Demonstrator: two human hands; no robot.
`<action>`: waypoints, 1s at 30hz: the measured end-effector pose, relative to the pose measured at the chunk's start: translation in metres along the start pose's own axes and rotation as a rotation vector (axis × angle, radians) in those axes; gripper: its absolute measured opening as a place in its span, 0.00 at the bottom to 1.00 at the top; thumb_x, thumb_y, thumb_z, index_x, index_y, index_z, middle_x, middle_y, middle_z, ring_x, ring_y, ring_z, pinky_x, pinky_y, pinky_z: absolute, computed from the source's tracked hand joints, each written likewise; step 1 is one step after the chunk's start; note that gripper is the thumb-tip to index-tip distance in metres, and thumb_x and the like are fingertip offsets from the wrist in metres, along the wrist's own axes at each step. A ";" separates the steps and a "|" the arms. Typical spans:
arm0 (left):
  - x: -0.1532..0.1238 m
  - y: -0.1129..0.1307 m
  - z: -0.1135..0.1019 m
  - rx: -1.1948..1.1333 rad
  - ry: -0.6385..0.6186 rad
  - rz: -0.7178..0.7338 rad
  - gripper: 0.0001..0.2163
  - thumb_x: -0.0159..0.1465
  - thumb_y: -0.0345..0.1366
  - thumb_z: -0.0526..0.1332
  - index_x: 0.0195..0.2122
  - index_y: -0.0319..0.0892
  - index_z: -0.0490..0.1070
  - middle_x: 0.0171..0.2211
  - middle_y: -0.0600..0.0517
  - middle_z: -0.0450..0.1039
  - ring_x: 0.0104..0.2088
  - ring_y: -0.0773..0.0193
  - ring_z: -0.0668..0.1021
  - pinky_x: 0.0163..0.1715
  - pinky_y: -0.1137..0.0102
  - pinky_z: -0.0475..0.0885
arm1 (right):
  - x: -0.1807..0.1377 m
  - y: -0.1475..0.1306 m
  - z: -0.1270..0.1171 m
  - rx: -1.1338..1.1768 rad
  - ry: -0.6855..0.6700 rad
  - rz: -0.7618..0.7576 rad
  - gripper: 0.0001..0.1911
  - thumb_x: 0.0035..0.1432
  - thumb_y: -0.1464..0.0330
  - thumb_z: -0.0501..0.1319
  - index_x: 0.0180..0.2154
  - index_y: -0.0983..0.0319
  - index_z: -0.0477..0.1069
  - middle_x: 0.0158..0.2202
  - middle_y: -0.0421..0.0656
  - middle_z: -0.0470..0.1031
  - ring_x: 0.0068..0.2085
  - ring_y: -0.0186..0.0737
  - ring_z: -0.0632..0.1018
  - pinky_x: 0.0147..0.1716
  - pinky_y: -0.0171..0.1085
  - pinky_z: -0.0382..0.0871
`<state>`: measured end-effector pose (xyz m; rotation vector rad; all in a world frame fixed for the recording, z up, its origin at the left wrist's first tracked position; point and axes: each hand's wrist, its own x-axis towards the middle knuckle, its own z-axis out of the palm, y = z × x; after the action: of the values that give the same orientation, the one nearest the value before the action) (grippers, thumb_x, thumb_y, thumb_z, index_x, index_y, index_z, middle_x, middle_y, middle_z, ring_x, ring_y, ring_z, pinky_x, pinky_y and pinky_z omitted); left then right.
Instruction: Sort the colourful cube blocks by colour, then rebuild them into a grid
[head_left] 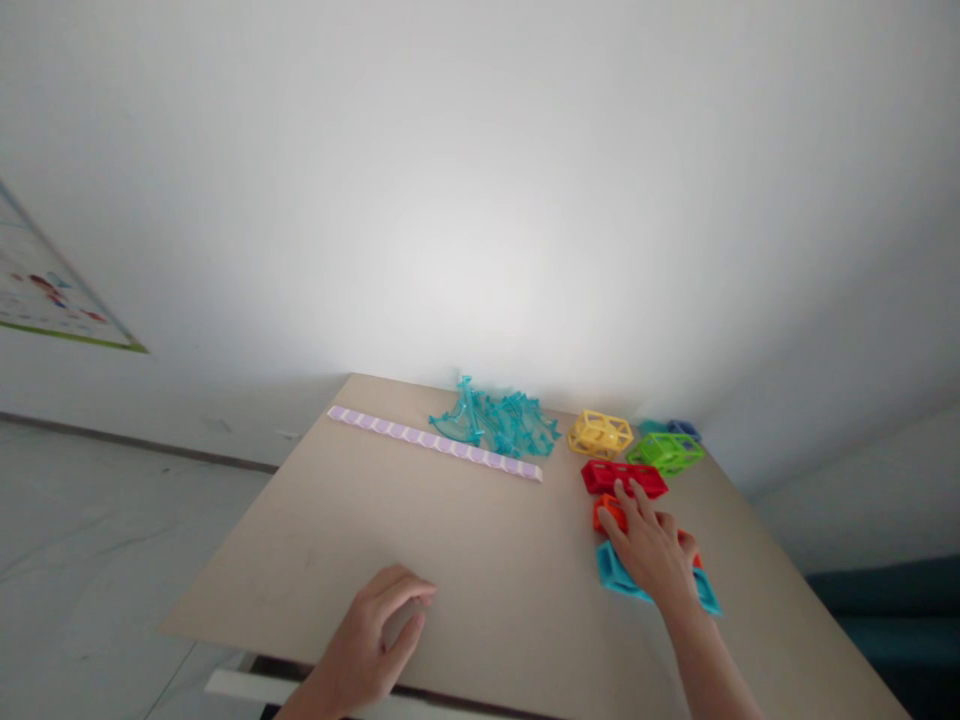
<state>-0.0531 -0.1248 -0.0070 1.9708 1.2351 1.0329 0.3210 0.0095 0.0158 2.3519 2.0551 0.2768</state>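
My right hand (pixel 649 545) lies on an orange open-frame block (pixel 609 512), fingers stretched out and reaching to the red block (pixel 622 477) just beyond. A light blue block (pixel 616 572) sticks out from under the palm. My left hand (pixel 375 635) rests on the bare tan tabletop (pixel 480 560) near its front edge, fingers loosely curled, holding nothing. Farther back stand a yellow block (pixel 600 434), a green block (pixel 666 452) and a partly hidden blue one (pixel 684 429).
A pile of clear teal plastic pieces (pixel 495 420) lies at the table's far edge. A long lilac strip (pixel 433 455) runs in front of it. A white wall rises behind; a poster (pixel 45 290) hangs at the left.
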 end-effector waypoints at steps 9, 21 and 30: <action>0.000 -0.003 0.001 -0.002 -0.007 -0.006 0.08 0.66 0.32 0.55 0.45 0.44 0.70 0.37 0.48 0.74 0.40 0.60 0.75 0.42 0.67 0.70 | 0.064 0.045 -0.001 0.318 0.240 0.191 0.28 0.59 0.57 0.53 0.53 0.71 0.69 0.50 0.59 0.74 0.54 0.55 0.71 0.55 0.47 0.62; 0.001 -0.002 0.000 0.002 -0.006 -0.008 0.07 0.67 0.32 0.54 0.43 0.44 0.70 0.35 0.48 0.73 0.38 0.61 0.75 0.41 0.67 0.71 | 0.112 0.043 0.032 0.375 0.116 0.302 0.30 0.61 0.54 0.53 0.53 0.72 0.68 0.47 0.60 0.76 0.47 0.56 0.77 0.45 0.45 0.69; -0.001 -0.002 0.001 0.007 -0.008 -0.015 0.08 0.67 0.33 0.54 0.43 0.43 0.70 0.36 0.47 0.74 0.39 0.60 0.75 0.41 0.66 0.71 | 0.115 0.047 0.036 0.341 0.064 0.227 0.27 0.62 0.57 0.51 0.52 0.69 0.74 0.48 0.59 0.76 0.49 0.56 0.76 0.48 0.46 0.68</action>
<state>-0.0535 -0.1247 -0.0093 1.9663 1.2492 1.0133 0.3863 0.1202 0.0006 2.8149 1.9985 -0.0014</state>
